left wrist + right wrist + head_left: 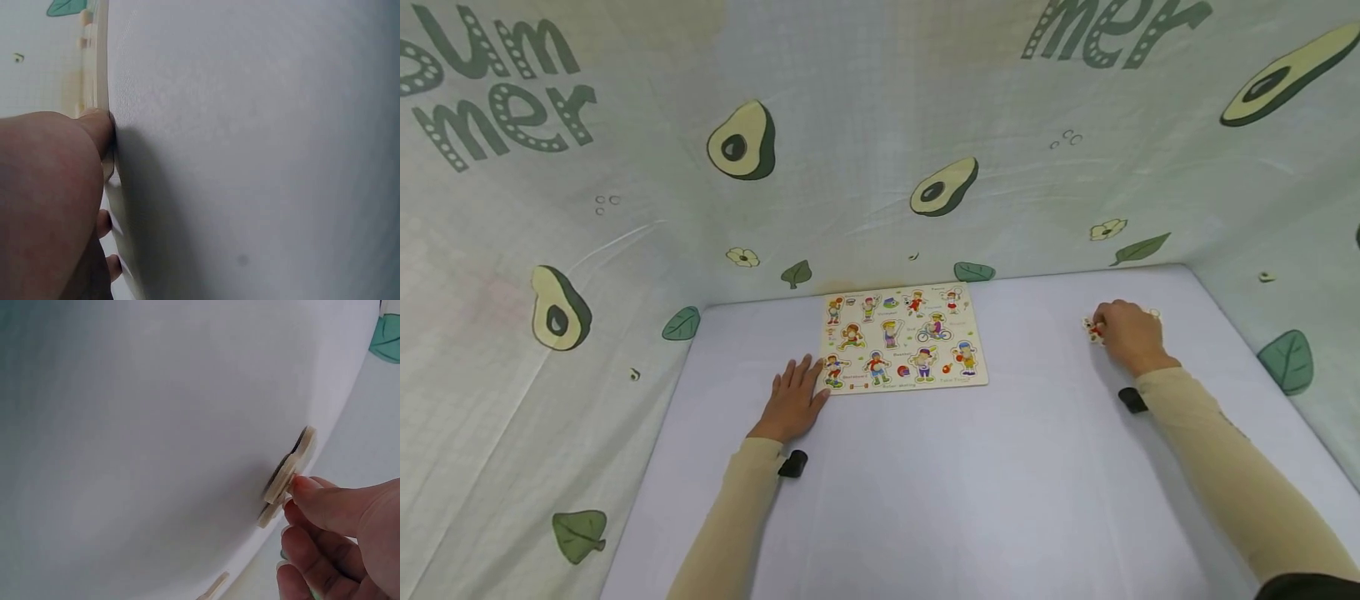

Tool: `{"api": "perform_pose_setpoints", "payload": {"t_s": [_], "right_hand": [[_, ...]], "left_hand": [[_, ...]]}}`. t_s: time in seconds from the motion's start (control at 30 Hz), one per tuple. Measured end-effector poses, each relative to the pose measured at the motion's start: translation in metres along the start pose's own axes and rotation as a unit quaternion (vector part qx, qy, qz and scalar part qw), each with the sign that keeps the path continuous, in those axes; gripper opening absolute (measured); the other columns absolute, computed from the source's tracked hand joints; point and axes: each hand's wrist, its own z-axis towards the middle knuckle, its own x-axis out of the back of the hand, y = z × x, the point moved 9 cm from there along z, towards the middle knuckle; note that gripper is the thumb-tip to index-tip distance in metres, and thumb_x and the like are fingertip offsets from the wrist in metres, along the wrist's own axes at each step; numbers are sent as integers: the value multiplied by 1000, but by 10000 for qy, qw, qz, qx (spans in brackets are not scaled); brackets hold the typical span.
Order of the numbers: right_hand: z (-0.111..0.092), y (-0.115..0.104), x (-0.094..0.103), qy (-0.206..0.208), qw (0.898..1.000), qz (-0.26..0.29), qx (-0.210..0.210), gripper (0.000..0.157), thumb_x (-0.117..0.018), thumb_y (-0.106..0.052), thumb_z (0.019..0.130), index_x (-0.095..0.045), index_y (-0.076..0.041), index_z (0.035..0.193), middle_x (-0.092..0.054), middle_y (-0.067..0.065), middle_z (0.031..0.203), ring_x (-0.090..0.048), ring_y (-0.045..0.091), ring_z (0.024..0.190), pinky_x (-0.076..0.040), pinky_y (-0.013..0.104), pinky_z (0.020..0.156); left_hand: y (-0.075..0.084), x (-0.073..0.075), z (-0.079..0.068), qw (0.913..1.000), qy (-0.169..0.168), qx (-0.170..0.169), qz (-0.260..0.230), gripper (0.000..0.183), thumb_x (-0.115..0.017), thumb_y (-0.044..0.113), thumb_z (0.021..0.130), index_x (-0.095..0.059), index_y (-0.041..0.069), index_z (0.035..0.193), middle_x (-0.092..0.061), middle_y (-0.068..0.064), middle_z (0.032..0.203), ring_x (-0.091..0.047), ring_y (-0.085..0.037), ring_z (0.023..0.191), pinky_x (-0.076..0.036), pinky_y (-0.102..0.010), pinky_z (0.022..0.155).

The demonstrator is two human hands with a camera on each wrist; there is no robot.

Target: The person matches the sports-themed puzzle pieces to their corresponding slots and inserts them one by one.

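Note:
A wooden puzzle board (905, 337) with printed cartoon figures doing sports lies flat at the back of the table. My left hand (790, 402) rests beside its lower left corner with fingers spread, the thumb touching the board's edge (97, 69). Far to the right, my right hand (1131, 335) pinches a small wooden puzzle piece (287, 475) by its knob between thumb and finger. Part of this piece's printed face shows left of the hand in the head view. Whether the piece touches the table I cannot tell.
Another wooden piece (215, 586) lies near the right hand, mostly cut off in the right wrist view. The white table (970, 492) ends at a cloth wall (850, 225) printed with avocados and leaves, which also runs along both sides.

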Motion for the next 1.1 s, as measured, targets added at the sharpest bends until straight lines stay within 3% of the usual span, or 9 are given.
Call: {"api": "perform_pose_setpoints", "payload": {"t_s": [0.27,0.67,1.1], "right_hand": [[5,-25,2,179,9993,97,320,13,-65,5,98,-73,10,107,-68,29,97,-67,50,91,-55,63,70],[17,-89,3,357,9967,126,724,11,-68,6,98,-74,7,107,-71,23,98,-68,42,93,-57,57,76],[36,-153,-9,385,9924,116,1160,13,-74,6,95,-75,4,108,-72,19,99,-67,35,92,-59,49,77]], "left_hand": [[1,1,-2,9998,104,-135,-97,64,-48,33,113,-28,3,166,-18,-26,173,-7,-51,160,-6,-69,127],[-2,-2,-2,9999,-147,72,35,66,-47,34,114,-23,5,168,-13,-22,176,-3,-48,162,-5,-66,128],[-1,-1,0,10000,17,-64,3,64,-47,31,113,-27,3,167,-16,-24,174,-5,-50,161,-6,-67,127]]}}
